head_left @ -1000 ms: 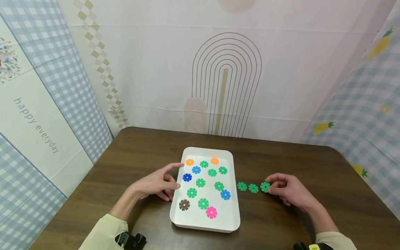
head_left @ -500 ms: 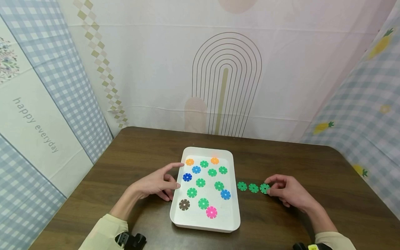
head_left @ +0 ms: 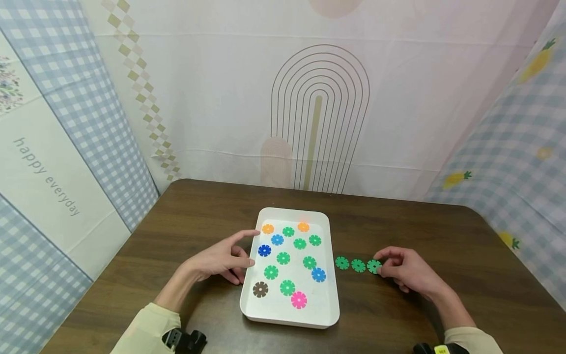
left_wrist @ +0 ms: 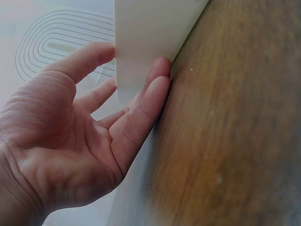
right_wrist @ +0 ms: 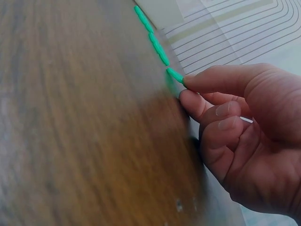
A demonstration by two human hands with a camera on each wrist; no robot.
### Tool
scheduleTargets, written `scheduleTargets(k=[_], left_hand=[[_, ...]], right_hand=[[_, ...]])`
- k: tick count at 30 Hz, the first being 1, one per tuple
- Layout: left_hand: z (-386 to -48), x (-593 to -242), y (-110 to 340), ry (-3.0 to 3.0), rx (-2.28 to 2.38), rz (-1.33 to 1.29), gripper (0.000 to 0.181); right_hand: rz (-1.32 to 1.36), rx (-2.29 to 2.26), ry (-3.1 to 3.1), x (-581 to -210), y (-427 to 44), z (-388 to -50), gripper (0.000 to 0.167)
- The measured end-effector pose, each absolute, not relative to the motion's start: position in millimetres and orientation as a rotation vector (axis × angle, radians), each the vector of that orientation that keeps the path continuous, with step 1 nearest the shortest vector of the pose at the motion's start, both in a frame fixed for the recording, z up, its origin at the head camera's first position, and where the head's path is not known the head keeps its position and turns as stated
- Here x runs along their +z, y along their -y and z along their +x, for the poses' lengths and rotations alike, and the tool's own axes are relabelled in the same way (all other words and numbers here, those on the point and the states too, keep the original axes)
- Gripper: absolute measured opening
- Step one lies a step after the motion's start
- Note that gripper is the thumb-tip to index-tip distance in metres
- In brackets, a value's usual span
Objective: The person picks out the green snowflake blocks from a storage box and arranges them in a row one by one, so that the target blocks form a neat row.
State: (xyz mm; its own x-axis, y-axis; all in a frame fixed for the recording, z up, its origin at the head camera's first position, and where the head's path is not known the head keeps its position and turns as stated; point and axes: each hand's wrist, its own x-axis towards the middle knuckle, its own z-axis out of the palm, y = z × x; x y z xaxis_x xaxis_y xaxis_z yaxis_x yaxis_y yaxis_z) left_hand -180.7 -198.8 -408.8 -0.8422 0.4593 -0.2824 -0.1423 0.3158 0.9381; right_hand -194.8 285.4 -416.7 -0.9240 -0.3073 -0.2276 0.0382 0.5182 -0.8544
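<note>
The fingers of my left hand (head_left: 221, 258) touch the left side of a white tray (head_left: 247, 307): thumb and index at the rim, other fingers against the outer wall near the table in the left wrist view. My right hand (head_left: 409, 270) pinches a notched green interlocking disc (head_left: 373, 267) between thumb and index finger. In the right wrist view that disc (right_wrist: 175, 75) is tilted, its far edge low near the table. Two flat green discs, one beside the tray (head_left: 342, 263) and one in the middle (head_left: 358, 265), lie in a row with it.
Inside the tray are several flat notched discs: green, blue, two orange, one brown (head_left: 260, 289) and one pink (head_left: 298, 300). The tray stands on a dark wooden table (head_left: 212, 206). Patterned cloth (head_left: 212, 98) hangs behind the table and at both sides.
My right hand has moved slightly left and down, bringing the pinched green disc up to the end of the row. My left hand and the tray stay put.
</note>
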Motion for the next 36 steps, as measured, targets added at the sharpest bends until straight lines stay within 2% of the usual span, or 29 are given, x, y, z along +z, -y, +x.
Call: scheduleTargets(k=[21,30,36], left_hand=[[-181,-408,199,-2.083,1.553,0.281,0.081],[-180,-409,200,-2.077,1.557,0.29,0.081],[-180,-409,200,-2.079,1.554,0.29,0.081]], right_hand=[[-0.195,-1.348,-2.494,-404,-283,-191,0.04],[-0.292,-1.342,-2.627,-372,-254,-182,0.042],[-0.395,-1.364,-2.604,-357,-224,-178,0.037]])
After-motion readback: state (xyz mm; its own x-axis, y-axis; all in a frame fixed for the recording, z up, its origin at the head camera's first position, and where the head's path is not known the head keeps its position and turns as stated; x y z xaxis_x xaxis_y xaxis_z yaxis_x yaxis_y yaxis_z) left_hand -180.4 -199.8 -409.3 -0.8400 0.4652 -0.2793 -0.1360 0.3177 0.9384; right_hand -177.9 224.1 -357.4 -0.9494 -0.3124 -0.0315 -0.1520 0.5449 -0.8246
